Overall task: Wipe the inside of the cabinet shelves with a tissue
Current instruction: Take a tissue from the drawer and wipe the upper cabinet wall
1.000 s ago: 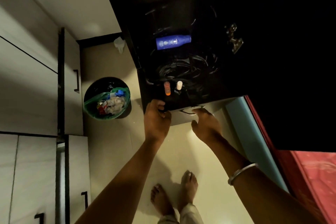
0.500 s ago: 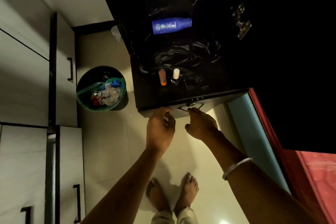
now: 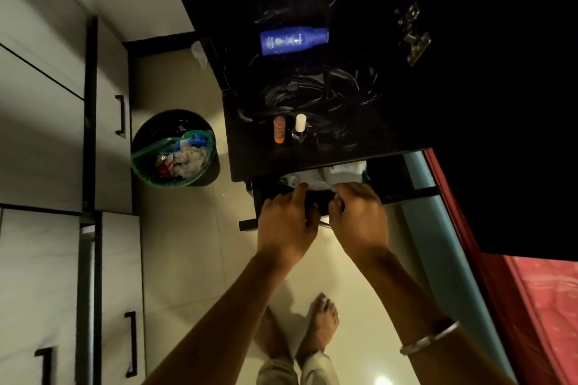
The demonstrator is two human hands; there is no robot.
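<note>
Both grips, the left hand (image 3: 286, 222) and right hand (image 3: 359, 216), curl over the front edge of the half-open drawer (image 3: 403, 189) under the black cabinet top (image 3: 328, 153), seemingly mid-opening; white tissue-like packets (image 3: 331, 176) inside need taking out next.

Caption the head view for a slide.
Both hands, left and right, grip the front of a partly open drawer under a dark cabinet top.

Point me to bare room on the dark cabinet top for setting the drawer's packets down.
Freest patch: the front right of the cabinet top, right of the white-capped bottle. Cables crowd the middle below the blue bottle; a metal clip sits far right. The drawer holds packets.
</note>
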